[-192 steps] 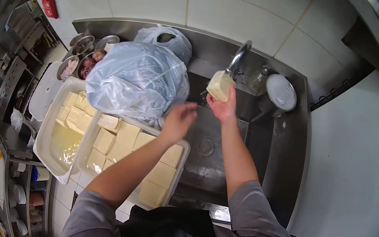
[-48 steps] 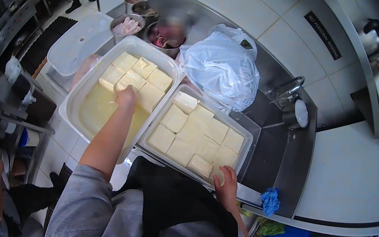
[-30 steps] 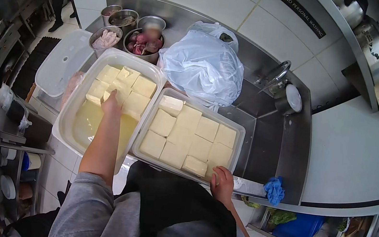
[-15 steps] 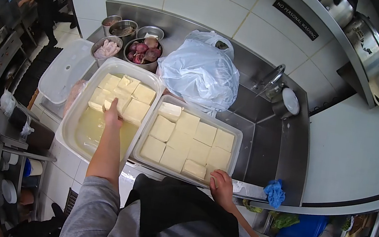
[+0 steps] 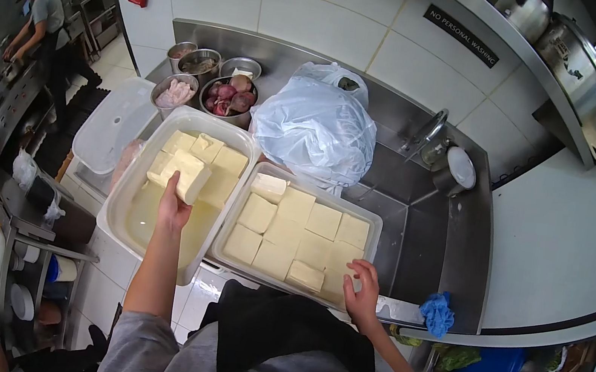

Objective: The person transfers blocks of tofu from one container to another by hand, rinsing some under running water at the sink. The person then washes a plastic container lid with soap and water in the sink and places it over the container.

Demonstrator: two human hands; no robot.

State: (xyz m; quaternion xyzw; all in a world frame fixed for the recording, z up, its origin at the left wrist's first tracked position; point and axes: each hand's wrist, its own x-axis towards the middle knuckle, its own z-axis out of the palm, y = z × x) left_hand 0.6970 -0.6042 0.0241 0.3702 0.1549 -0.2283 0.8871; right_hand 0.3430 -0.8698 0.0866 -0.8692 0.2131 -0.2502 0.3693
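Note:
My left hand [image 5: 174, 208] grips a pale block of tofu [image 5: 188, 174], lifted and tilted above the left white plastic tub [image 5: 111, 217]. Under it, more tofu blocks [image 5: 229, 161] sit at the tub's far end, with cloudy yellowish liquid at the near end. My right hand [image 5: 364, 293] is open at the near right corner of the second tub [image 5: 375, 235], its fingers slightly apart and holding nothing. Rows of tofu blocks [image 5: 279, 225] fill that tub; one block [image 5: 306, 275] near the front edge stands higher than the others.
Behind the tubs stand a white plastic bag [image 5: 314, 124] and metal bowls, one with red onions [image 5: 230, 96]. A sink [image 5: 429, 227] with a faucet [image 5: 427, 132] lies right. A blue crumpled cloth [image 5: 437, 314] rests at the counter edge. A co-worker [image 5: 47, 18] stands far left.
My left hand has raised a tofu block from among the others in the left tub. My right hand has come off the tub's rim and moved slightly up and right.

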